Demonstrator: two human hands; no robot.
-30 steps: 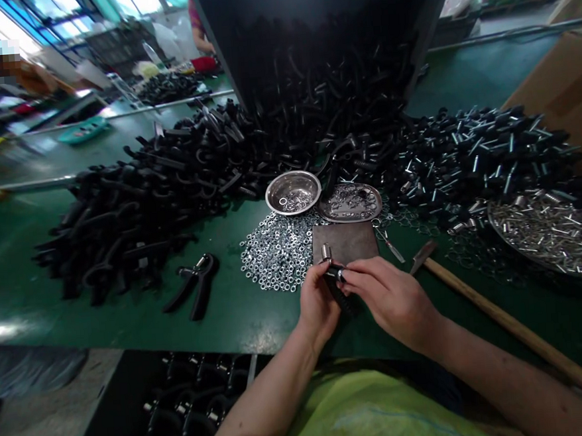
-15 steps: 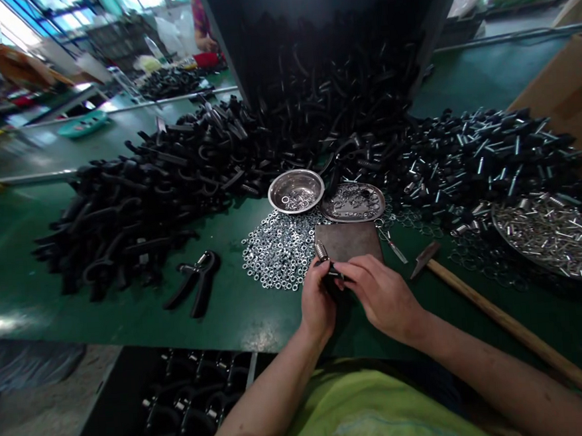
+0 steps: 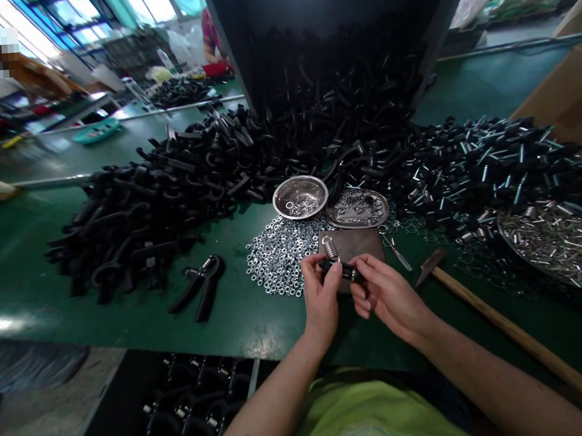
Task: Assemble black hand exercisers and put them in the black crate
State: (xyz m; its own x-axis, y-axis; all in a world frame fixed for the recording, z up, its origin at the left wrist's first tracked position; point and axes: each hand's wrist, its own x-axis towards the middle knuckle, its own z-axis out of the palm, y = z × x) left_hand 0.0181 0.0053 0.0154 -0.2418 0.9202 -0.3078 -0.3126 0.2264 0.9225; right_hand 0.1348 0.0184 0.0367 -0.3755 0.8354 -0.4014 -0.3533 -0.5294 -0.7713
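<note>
My left hand (image 3: 321, 299) is closed round a dark plastic part (image 3: 343, 270), thumb on top, above the front of a flat metal block (image 3: 360, 241). A coil spring (image 3: 329, 247) sticks up from the part's left side; how it is joined is hidden by the fingers. At the part's right end, my right hand (image 3: 390, 296) pinches with thumb and forefinger, its other fingers curled below. Left of the hands are a heap of metal nuts (image 3: 276, 259) and a black spring clamp (image 3: 202, 285) lying on the green table (image 3: 143, 321).
Behind the block stand a round metal bowl (image 3: 299, 185) and an oval tray (image 3: 357, 208) of small rings. To the right lie a hammer (image 3: 508, 329), small scissors (image 3: 397, 254) and a pan of metal pieces (image 3: 557, 246). Black handles (image 3: 136, 215) are heaped behind. A person (image 3: 211, 37) is at the back.
The dark part has turned and shows more of its length between my hands. My right hand has rolled open somewhat, its fingers shifting to the part's right end. The view has shifted slightly.
</note>
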